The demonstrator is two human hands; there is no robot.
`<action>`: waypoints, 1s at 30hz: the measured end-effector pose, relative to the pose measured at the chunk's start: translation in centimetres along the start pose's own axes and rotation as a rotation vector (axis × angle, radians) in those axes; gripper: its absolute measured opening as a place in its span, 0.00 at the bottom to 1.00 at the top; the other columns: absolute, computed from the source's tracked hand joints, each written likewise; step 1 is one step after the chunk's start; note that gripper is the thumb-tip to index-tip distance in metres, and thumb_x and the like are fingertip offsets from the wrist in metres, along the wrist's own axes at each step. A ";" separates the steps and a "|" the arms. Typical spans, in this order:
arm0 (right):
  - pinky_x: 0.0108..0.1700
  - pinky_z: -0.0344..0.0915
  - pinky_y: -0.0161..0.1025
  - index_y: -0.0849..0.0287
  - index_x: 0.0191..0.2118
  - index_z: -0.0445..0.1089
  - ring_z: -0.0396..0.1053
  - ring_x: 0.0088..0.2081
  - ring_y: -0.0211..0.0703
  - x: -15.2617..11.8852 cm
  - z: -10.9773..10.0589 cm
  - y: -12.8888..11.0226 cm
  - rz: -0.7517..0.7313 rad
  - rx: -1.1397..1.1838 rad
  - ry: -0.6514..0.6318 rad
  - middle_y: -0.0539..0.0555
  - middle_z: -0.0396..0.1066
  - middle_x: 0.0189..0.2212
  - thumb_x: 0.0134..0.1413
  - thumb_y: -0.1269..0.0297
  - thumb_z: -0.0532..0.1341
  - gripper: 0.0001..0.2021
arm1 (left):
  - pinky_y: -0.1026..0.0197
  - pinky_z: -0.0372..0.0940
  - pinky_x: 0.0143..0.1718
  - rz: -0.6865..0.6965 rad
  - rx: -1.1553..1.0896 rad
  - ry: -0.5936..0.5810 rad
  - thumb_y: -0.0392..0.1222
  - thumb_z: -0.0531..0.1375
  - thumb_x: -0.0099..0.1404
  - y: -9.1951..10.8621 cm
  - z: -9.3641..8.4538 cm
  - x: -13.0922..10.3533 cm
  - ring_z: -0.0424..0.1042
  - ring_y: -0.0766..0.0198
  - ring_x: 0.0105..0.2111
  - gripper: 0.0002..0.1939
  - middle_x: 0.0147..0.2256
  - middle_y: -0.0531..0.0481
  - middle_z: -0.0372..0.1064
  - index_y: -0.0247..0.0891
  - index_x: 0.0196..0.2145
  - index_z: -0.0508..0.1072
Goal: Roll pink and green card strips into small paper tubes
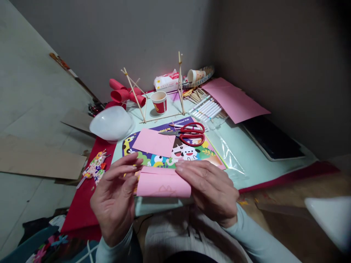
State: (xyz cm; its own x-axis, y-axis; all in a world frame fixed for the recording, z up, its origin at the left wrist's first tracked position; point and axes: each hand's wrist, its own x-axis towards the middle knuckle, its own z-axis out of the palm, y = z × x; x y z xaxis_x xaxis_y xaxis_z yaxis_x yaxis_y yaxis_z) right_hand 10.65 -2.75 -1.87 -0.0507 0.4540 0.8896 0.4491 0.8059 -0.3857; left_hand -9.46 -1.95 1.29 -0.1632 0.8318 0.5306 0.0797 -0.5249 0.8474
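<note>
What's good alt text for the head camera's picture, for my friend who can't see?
A person's right hand holds curled pink paper, with the left hand at its other end. Beyond, red-handled scissors and a flat pink sheet lie on a cartoon-printed cover.

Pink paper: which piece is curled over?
The curled piece held by the right hand; the small piece under the scissors and large sheet by the markers aren't curled.

Marks [165, 190] on pink roll [149, 187] too faint to read; right sleeve [260, 233] cut by bottom edge.
</note>
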 end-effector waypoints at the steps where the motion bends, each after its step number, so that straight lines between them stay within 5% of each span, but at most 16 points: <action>1: 0.48 0.77 0.45 0.69 0.52 0.77 0.79 0.49 0.49 0.0 0.0 0.0 -0.003 0.000 -0.014 0.64 0.83 0.42 0.61 0.81 0.60 0.16 | 0.58 0.74 0.48 0.031 0.034 -0.035 0.28 0.66 0.65 0.0 -0.1 0.1 0.79 0.59 0.46 0.14 0.48 0.49 0.79 0.44 0.43 0.81; 5: 0.48 0.77 0.43 0.70 0.52 0.77 0.78 0.50 0.46 0.2 -0.5 0.0 -0.024 0.032 -0.035 0.63 0.83 0.43 0.64 0.81 0.58 0.15 | 0.53 0.74 0.49 0.178 0.132 -0.201 0.26 0.65 0.63 0.1 -0.6 0.6 0.78 0.57 0.45 0.18 0.42 0.50 0.81 0.44 0.47 0.80; 11: 0.55 0.76 0.41 0.71 0.51 0.77 0.76 0.56 0.45 1.0 -2.3 -0.4 -0.025 0.010 -0.223 0.63 0.82 0.46 0.70 0.76 0.56 0.13 | 0.46 0.75 0.43 0.457 0.259 -0.254 0.34 0.66 0.66 -0.2 -1.1 1.3 0.79 0.54 0.39 0.09 0.36 0.49 0.80 0.43 0.43 0.82; 14: 0.52 0.77 0.39 0.69 0.51 0.77 0.78 0.54 0.45 0.9 -2.3 -0.3 -0.070 -0.028 -0.207 0.60 0.83 0.46 0.71 0.74 0.55 0.13 | 0.43 0.75 0.44 0.537 0.304 -0.255 0.42 0.67 0.67 -0.2 -1.0 1.2 0.79 0.54 0.37 0.08 0.37 0.49 0.80 0.43 0.44 0.81; 19: 0.47 0.80 0.41 0.60 0.54 0.76 0.79 0.54 0.45 0.7 -2.2 0.2 -0.141 -0.059 -0.185 0.55 0.82 0.49 0.72 0.71 0.53 0.16 | 0.43 0.74 0.44 0.475 0.305 -0.133 0.46 0.69 0.64 -0.3 -0.4 0.4 0.78 0.54 0.34 0.06 0.33 0.51 0.79 0.47 0.40 0.80; 22: 0.47 0.80 0.43 0.61 0.58 0.74 0.79 0.53 0.47 1.1 -2.5 0.4 -0.080 -0.003 -0.250 0.57 0.82 0.48 0.71 0.74 0.54 0.17 | 0.46 0.74 0.44 0.359 0.206 -0.234 0.40 0.67 0.66 -0.4 -0.5 0.4 0.78 0.54 0.37 0.05 0.34 0.50 0.79 0.45 0.41 0.81; 25: 0.47 0.80 0.43 0.62 0.61 0.71 0.79 0.53 0.46 1.3 -2.5 0.6 -0.133 0.048 -0.229 0.59 0.82 0.49 0.71 0.75 0.54 0.18 | 0.49 0.74 0.46 0.263 0.145 -0.338 0.43 0.70 0.64 -0.4 -0.6 0.7 0.78 0.53 0.42 0.15 0.40 0.47 0.80 0.44 0.49 0.80; 30: 0.50 0.79 0.43 0.65 0.68 0.62 0.79 0.51 0.48 1.1 -1.5 0.6 -0.044 0.140 -0.216 0.62 0.81 0.48 0.66 0.76 0.60 0.26 | 0.49 0.74 0.41 0.463 0.165 -0.451 0.47 0.66 0.68 -0.4 -1.0 1.5 0.79 0.54 0.36 0.12 0.36 0.47 0.80 0.45 0.47 0.82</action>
State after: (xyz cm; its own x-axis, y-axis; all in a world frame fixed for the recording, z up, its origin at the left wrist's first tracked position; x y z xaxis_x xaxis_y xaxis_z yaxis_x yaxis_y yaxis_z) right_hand 12.22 -2.30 -0.75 -0.2635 0.4756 0.8393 0.3156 0.8646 -0.3909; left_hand -10.76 -0.67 1.77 0.3486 0.5400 0.7661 0.1978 -0.8413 0.5030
